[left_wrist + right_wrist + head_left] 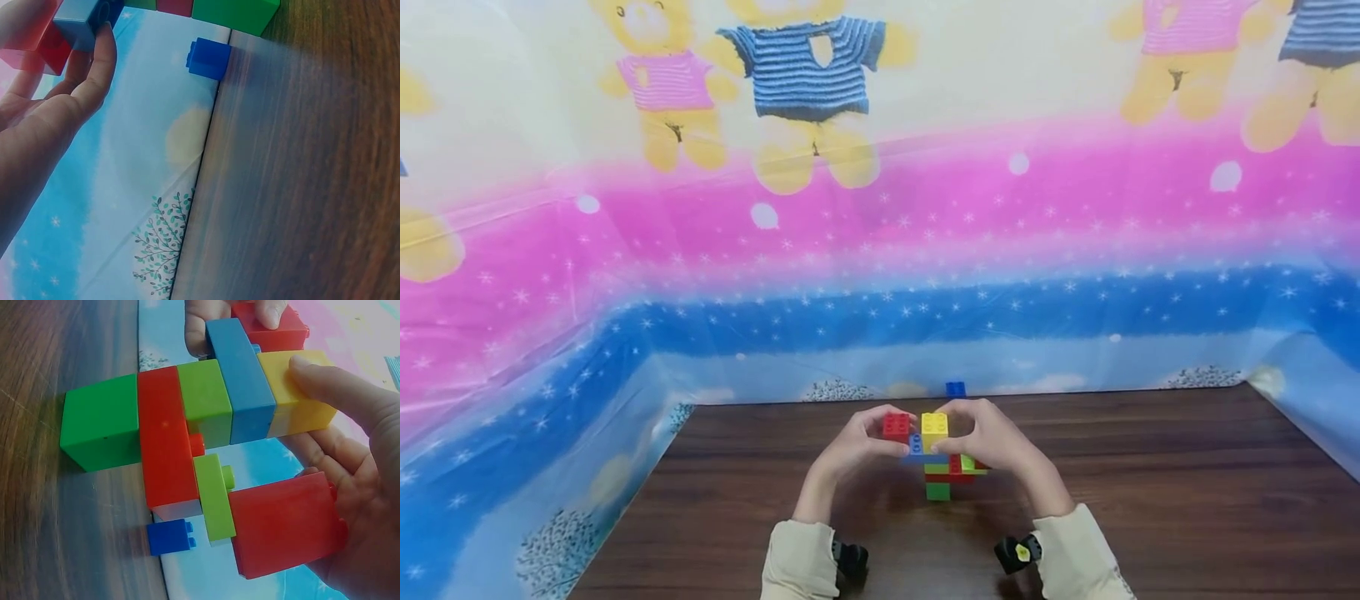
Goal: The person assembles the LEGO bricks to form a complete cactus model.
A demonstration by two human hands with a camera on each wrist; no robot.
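Between both hands stands an upright structure of toy building bricks. At its bottom is a green brick (103, 425), then a long red brick (164, 437), a lime brick (206, 403) and a long blue brick (244, 387). On the blue one sit a yellow brick (934, 429) and a red brick (896, 427) side by side. My left hand (855, 443) pinches the upper red brick, thumb in front and fingers behind. The yellow brick is pinched by my right hand (994, 439). A lime plate (214, 499) and another red brick (284, 525) stack on the long red brick's right end.
Behind the structure, a loose dark blue brick (955, 389) stands at the far edge of the brown wooden table (760, 467). A patterned cloth (850, 317) with printed bears hangs behind the table and along its sides.
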